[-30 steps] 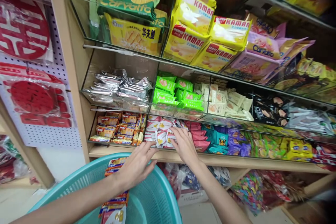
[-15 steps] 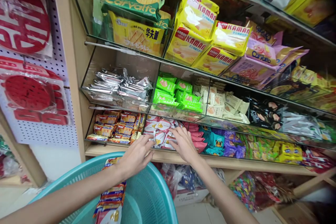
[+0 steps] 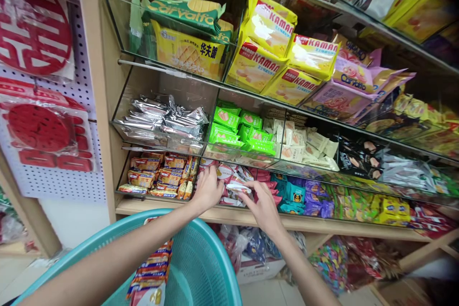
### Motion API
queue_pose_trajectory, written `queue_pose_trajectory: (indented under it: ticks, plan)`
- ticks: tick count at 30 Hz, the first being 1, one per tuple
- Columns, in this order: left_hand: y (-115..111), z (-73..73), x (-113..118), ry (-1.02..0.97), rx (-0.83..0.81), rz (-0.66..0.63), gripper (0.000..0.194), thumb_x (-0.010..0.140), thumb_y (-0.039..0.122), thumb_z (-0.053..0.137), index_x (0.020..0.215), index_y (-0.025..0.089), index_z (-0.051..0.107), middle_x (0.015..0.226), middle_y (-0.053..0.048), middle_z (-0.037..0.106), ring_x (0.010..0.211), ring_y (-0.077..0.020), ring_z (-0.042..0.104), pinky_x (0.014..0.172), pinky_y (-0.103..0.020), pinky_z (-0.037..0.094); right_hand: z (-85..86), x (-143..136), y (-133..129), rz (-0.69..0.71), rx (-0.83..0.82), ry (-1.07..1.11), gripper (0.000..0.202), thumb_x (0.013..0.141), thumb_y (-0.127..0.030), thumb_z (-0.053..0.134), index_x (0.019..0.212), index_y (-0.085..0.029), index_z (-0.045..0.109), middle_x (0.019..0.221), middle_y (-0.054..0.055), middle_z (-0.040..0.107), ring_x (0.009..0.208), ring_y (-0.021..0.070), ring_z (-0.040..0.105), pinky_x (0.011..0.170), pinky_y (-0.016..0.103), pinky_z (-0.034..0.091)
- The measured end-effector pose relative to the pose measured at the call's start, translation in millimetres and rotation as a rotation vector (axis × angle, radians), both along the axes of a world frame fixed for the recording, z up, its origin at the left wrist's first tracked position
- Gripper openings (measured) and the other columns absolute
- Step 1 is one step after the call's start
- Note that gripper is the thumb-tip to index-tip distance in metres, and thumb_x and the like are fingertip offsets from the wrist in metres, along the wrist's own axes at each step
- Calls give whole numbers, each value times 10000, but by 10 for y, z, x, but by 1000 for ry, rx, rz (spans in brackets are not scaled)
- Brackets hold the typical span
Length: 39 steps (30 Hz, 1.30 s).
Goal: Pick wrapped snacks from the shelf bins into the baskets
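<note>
My right hand (image 3: 264,204) pinches a small white-and-pink snack packet (image 3: 238,187) between thumb and fingers, just above the lowest shelf bin. Beside it, my left hand (image 3: 208,187) reaches into the same bin of pink-and-white snack packets (image 3: 225,172). Its fingers curl down among them, and the fingertips are hidden. Below my left forearm stands a teal plastic basket (image 3: 218,248). Inside lies a row of orange-and-blue wrapped snacks (image 3: 154,263), with a pink-and-white packet (image 3: 148,296) at the near end.
Orange snack packs (image 3: 172,177) fill the bin to the left; teal packets (image 3: 292,196) and purple packets (image 3: 315,196) lie to the right. A clear bin front (image 3: 161,141) overhangs from the shelf above. The wooden ledge (image 3: 301,222) runs along the bottom.
My left hand has moved up and right, deeper into the pink-and-white packets. My right hand has shifted slightly right and down and now has a packet between its fingers.
</note>
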<state>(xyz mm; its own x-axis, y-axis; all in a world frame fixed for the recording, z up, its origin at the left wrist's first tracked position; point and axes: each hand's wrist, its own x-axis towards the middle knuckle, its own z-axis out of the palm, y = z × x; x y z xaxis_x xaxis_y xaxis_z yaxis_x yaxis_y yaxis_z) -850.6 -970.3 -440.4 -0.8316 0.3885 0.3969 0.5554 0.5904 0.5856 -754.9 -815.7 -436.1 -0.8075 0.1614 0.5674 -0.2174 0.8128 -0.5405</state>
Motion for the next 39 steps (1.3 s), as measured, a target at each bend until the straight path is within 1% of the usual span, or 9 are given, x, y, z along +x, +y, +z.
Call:
queue_pose_trajectory:
  ticks: [5,7,10,11,13,22,30,34,39]
  plan:
    - [30,0,-57,-23,-53,73,321,855,273,481,1139,124,461,1103,-179,585,1069,-314,517,869,-412,394,-180,156,-100,-51,-507,89,324,854,-448,521,1063,-201,501,1020,73,664,900,207,625,785,372,498]
    - [41,-2,-77,-20,-63,92,338,857,292,485,1144,116,468,1109,-179,584,1073,-315,511,882,-411,390,-240,225,-194,-3,-843,38,325,860,-425,528,1106,-212,508,1066,57,676,931,181,640,767,330,523]
    - [70,-16,-110,-12,-58,104,364,855,301,500,1163,108,480,1143,-181,565,1079,-317,502,886,-404,395,-280,330,-356,98,-1524,-97,302,794,-331,659,1064,-221,583,989,2,711,840,121,656,671,238,537]
    - [81,-24,-120,-9,-54,102,365,850,296,510,1167,115,490,1154,-174,558,1079,-313,502,883,-397,399,-282,361,-410,120,-1686,-128,292,775,-299,686,1042,-212,603,949,-8,720,793,105,655,646,218,537]
    - [103,-42,-138,-4,-44,96,348,840,281,530,1153,131,518,1153,-157,556,1070,-305,507,875,-382,408,-279,413,-516,132,-1824,-158,265,778,-263,687,1025,-187,625,896,-7,731,716,86,653,618,200,542]
    - [112,-70,-84,74,51,18,192,856,242,517,1030,164,538,996,-92,636,976,-266,547,837,-376,421,-385,510,-868,128,-1881,-218,404,757,-254,709,1134,-194,580,991,32,729,815,133,686,679,244,578]
    - [-113,-21,-103,205,115,-146,142,895,203,459,1028,194,508,1061,-68,619,994,-237,546,865,-351,425,-482,525,-1054,210,-1855,-300,406,810,-324,645,1154,-137,538,982,87,728,873,177,683,757,323,567]
    - [-181,-62,-144,219,102,-207,139,901,191,454,1032,198,502,1032,-68,618,968,-215,578,827,-315,452,-505,445,-1061,236,-1837,-325,443,822,-340,630,1191,-129,504,1005,96,720,909,193,676,765,337,563]
    - [-166,-83,-132,242,86,-218,167,904,167,439,1057,199,497,1056,-75,601,1006,-227,563,853,-342,456,-327,333,-872,199,-1763,-296,363,809,-221,647,1143,-149,528,953,57,732,803,149,682,719,300,569]
